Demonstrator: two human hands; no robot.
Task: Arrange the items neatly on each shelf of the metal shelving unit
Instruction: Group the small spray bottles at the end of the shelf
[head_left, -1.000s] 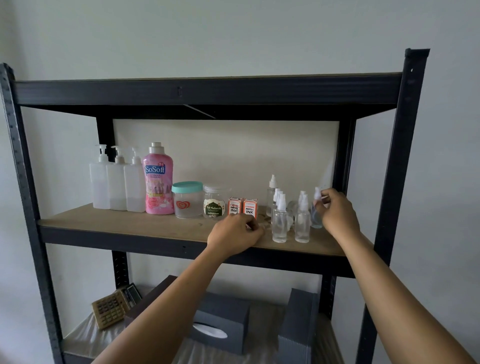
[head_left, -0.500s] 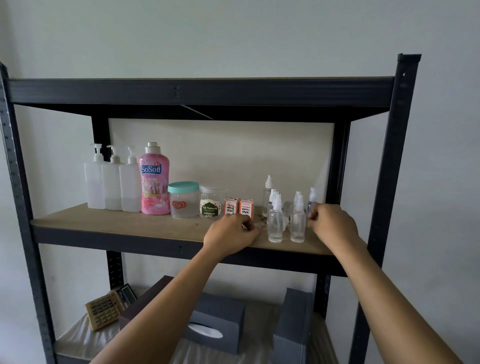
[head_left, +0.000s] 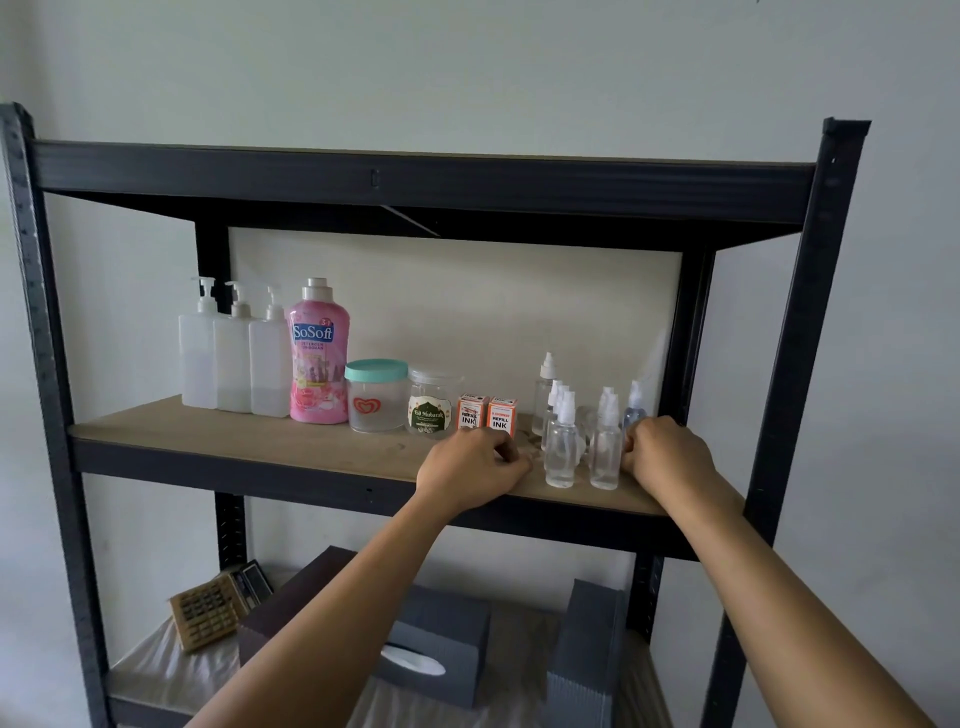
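Both hands have dropped onto the shelf (head_left: 260, 441); left hand (head_left: 475, 462) curled, contents hidden; right hand (head_left: 670, 457) curled beside the spray bottles (head_left: 582, 441) (grip unclear); grouping looks nearly finished.

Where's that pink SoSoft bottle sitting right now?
In the head view the pink SoSoft bottle stands upright on the left part of the wooden shelf, between the three white pump bottles and the teal-lidded jar.

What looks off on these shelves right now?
Middle shelf looks orderly. On the lower shelf, the calculator leans tilted at the back left, and one grey tissue box stands on end while the other lies flat.
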